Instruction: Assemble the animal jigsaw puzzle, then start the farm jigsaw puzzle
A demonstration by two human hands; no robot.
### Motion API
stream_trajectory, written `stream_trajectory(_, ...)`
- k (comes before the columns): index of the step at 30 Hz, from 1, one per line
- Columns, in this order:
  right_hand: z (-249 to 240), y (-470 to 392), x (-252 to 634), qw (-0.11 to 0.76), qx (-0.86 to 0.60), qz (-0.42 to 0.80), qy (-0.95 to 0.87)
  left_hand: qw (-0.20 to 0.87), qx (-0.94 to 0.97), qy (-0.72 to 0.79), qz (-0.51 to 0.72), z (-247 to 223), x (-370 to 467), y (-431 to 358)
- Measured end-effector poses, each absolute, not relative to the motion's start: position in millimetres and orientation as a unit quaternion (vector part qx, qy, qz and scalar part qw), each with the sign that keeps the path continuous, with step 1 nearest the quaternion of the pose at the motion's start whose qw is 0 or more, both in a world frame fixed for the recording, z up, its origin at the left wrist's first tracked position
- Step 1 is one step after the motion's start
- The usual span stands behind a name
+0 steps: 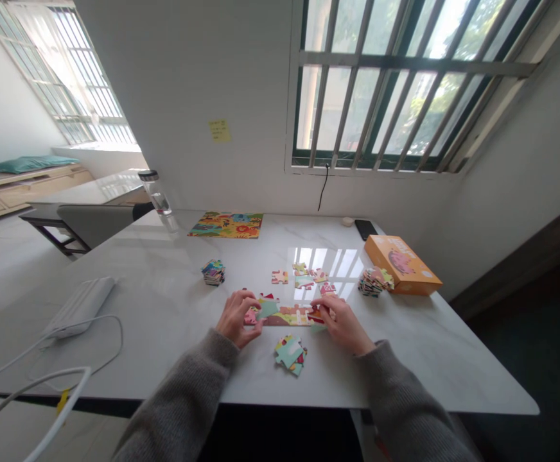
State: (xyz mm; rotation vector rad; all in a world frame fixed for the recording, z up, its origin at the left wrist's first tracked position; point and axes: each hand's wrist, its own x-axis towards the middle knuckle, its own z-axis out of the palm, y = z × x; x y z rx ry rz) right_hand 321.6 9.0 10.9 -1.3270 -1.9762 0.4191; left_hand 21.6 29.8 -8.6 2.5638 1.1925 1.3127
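A short strip of joined jigsaw puzzle pieces [287,316] lies in front of me, partly covered by both hands. At its left end my left hand [237,317] is curled, thumb and fingers around a pale green puzzle piece [267,308]. My right hand [341,321] pinches a dark red puzzle piece [315,316] at the strip's right end; the fingertips hide part of it. Nearer to me lies a small heap of puzzle pieces [290,353]. Beyond the strip, several loose pieces [304,281] are spread on the white table [164,346].
Stacks of puzzle pieces stand left [213,272] and right [374,282]. An orange box [402,264] and black phone [365,229] sit at the right. A picture board [227,225] and bottle [157,192] are at the back. A white power strip [85,307] with cables lies left.
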Motion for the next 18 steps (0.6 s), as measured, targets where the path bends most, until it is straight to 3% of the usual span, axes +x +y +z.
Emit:
stream_trajectory(9, 0, -59, 330, 0.299, -0.531, 0.126, -0.782, 0.018, 0.831, 0.371, 0.415, -8, 22, 29)
stream_trajectory(18, 2, -69, 322, 0.272, -0.548, 0.102, -0.784, 0.034, 0.843, 0.343, 0.413, -14, 20, 34)
